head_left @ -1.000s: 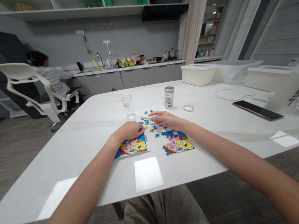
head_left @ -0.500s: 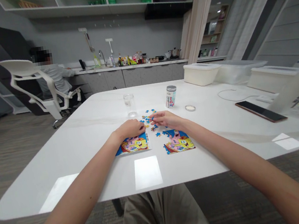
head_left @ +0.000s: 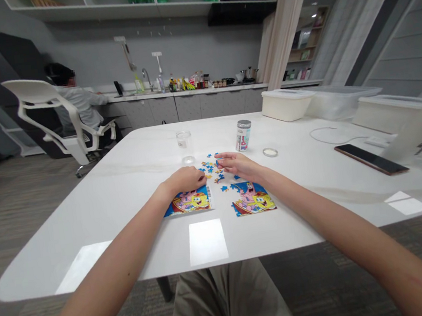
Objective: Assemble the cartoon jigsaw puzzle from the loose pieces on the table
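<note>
My left hand [head_left: 187,179] is closed at the top edge of a cartoon picture card [head_left: 191,202]; whether its fingers hold anything is hidden. My right hand [head_left: 238,166] has its thumb and fingers closed on a small blue puzzle piece [head_left: 218,163], just above the loose pieces. Several loose puzzle pieces [head_left: 210,168] are scattered between the two hands. Below my right hand lies a partly assembled puzzle [head_left: 253,199] with a jagged left side, showing a yellow and a pink figure.
A clear jar [head_left: 185,148] and a printed can [head_left: 243,136] stand behind the pieces, with a ring-shaped lid [head_left: 270,152] to the right. Farther right are a phone [head_left: 370,158] and storage boxes [head_left: 287,105]. A person [head_left: 81,105] sits at the back left.
My right hand has lifted slightly off the loose pieces, and a blue piece now shows at its fingertips. My left hand stays at the card. The view has shifted a little.
</note>
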### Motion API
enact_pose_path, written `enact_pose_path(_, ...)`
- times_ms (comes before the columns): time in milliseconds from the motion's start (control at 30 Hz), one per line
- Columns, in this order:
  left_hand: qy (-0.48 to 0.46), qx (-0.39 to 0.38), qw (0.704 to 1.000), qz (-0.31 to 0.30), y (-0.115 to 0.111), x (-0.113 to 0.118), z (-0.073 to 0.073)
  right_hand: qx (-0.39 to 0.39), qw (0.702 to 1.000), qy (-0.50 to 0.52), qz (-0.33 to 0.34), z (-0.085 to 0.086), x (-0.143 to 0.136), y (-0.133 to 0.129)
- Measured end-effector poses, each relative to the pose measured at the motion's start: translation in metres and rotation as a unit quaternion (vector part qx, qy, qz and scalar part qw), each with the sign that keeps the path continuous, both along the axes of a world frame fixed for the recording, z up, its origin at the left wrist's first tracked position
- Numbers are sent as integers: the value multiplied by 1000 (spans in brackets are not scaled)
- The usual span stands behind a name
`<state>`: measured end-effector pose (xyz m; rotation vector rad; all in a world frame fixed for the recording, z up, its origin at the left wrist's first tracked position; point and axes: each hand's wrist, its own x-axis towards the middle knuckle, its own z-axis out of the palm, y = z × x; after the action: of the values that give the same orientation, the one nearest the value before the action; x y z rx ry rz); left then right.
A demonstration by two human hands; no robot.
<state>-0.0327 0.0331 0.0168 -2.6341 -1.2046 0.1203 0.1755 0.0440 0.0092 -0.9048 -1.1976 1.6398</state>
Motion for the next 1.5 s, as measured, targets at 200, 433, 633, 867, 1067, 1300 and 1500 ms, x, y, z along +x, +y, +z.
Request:
enact_pose_path(200,-8,-6,1000,4,1,-1,0,27,997,-7,-71,2,5,7)
enact_pose_path(433,-110,-7,993,-34,-4,7,5,44,996,-16,-82,2,7,7)
enact_pose_path(633,-249,-181,945,-109,-8,20,5,57,995,-24,-75,3,4,4)
enact_pose_path(867,-269,-251,926,-84,-11,19,6,54,996,-28,-63,2,2,4)
enact_pose_path(1067,-265,-280,919,-84,-10,17,6,51,997,-37,-47,0,2,4)
enact_pose_path(1300,-257,-315,909,-92,-10,16,8,39,997,-30,-54,-1,1,4)
enact_pose_path(1500,-256,-317,911,-68,-11,16,8,33,999,-17,-32,-1,1,1)
